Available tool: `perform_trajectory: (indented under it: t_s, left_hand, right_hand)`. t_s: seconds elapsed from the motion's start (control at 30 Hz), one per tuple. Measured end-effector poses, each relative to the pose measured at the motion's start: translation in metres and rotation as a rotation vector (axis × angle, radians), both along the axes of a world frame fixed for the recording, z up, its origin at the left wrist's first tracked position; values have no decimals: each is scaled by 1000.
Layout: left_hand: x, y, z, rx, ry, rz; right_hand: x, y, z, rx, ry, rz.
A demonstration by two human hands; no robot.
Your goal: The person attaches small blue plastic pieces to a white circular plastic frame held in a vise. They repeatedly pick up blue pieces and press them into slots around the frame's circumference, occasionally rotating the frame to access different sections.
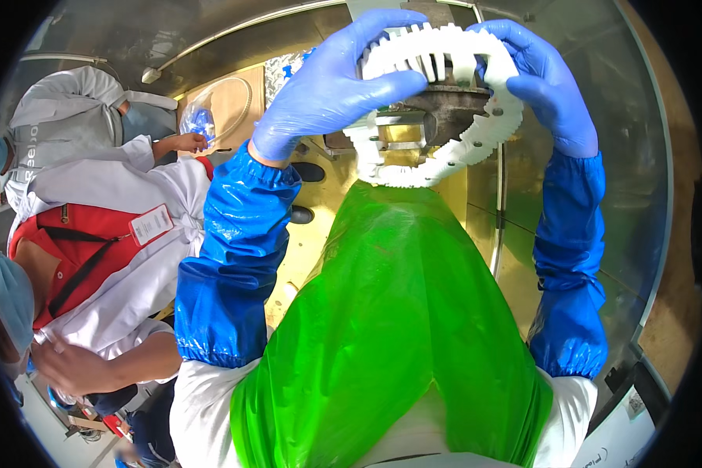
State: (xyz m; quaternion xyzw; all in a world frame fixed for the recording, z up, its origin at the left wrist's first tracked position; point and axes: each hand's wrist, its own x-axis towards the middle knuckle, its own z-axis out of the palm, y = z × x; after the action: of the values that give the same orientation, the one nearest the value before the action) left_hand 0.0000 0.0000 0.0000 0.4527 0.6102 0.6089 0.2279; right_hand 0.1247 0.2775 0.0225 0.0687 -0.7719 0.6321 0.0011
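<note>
A white plastic toothed ring, like a loop of plastic chain with rows of slats, is raised in front of me at the top of the head view. My left hand, in a blue-violet glove, grips its upper left side, thumb across the slats. On the upper right, my gloved right hand has its fingers wrapped round the ring's outer edge. Through the ring's opening shows a dark metal fixture. Below hangs my green apron, close to the ring's lower edge.
Two people stand at my left, one in a white coat, the other in grey. Beyond them, a wooden board bears a clear bag with blue items. Dark metal panels rise at the right; the floor is yellowish.
</note>
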Motion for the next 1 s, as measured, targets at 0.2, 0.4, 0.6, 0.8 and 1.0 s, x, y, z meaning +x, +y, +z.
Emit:
perform_trajectory:
  t_s: [0.2, 0.4, 0.6, 0.8, 1.0]
  left_hand:
    - [13, 6, 11, -151, 167, 57]
    - [2, 12, 7, -197, 313, 95]
    - [-1, 7, 7, -197, 333, 116]
    - [-3, 5, 3, -186, 300, 113]
    - [-3, 4, 3, -178, 271, 130]
  right_hand:
    - [3, -19, 5, 27, 10, 57]
    - [-1, -18, 6, 204, 86, 88]
    - [-7, -27, 6, 257, 73, 73]
    - [-15, -27, 2, 222, 92, 92]
    - [-16, -30, 3, 196, 96, 70]
